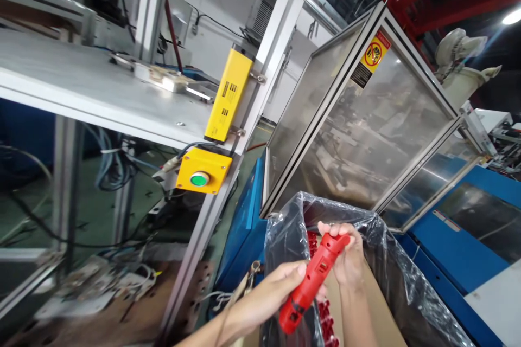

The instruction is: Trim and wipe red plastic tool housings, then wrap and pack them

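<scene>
Both my hands hold a red moulded plastic housing point(313, 282), an elongated piece with small openings along it. My left hand point(272, 290) wraps its lower half from the left, and my right hand point(344, 255) pinches its upper end. Just below them stands a cardboard box point(378, 309) lined with a black plastic bag point(396, 265). Several similar red parts point(324, 317) lie inside the bag, partly hidden behind my hands and arms.
A machine guard with transparent panels and a warning label point(358, 119) stands ahead. To the left are a yellow sensor bar point(228, 95), a yellow box with a green push button point(202, 173), a white metal shelf point(81, 76) and loose cables. Blue machine housing point(459, 244) lies to the right.
</scene>
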Available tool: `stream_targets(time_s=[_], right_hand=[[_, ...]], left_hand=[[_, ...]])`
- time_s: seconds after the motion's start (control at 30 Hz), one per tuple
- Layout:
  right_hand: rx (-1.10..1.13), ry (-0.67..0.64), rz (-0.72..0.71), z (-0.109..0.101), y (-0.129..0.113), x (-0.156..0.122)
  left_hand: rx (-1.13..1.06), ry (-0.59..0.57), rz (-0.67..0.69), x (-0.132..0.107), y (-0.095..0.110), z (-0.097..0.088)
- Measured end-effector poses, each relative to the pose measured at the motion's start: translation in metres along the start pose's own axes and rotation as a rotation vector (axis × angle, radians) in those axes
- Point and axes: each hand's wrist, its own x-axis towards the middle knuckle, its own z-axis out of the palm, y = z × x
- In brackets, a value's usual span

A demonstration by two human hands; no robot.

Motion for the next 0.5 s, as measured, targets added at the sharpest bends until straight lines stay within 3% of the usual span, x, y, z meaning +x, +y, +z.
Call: stream_targets(time_s=[0.2, 0.27, 0.37, 0.43, 0.5], right_hand=[[-0.048, 0.021, 0.067, 0.017, -0.007, 0.005], [-0.218, 0.097, 0.081, 0.025, -0.016, 0.003], [-0.653, 0.232, 0.002, 0.037, -0.028, -0.011], [-0.909, 0.164, -0.082, 0.045, -0.029, -0.027], [-1.057, -0.016, -0.163, 0.056, -0.022, -0.039]], left_hand=[[-0.329, 0.022, -0.090, -0.006, -0.003, 0.001], [-0.442, 0.049, -0.091, -0.008, 0.000, 0.000], [-0.521, 0.093, -0.007, -0.014, 0.011, -0.005], [-0.538, 0.169, 0.114, -0.021, 0.021, -0.010], [-0.530, 0.261, 0.245, -0.028, 0.032, -0.015]])
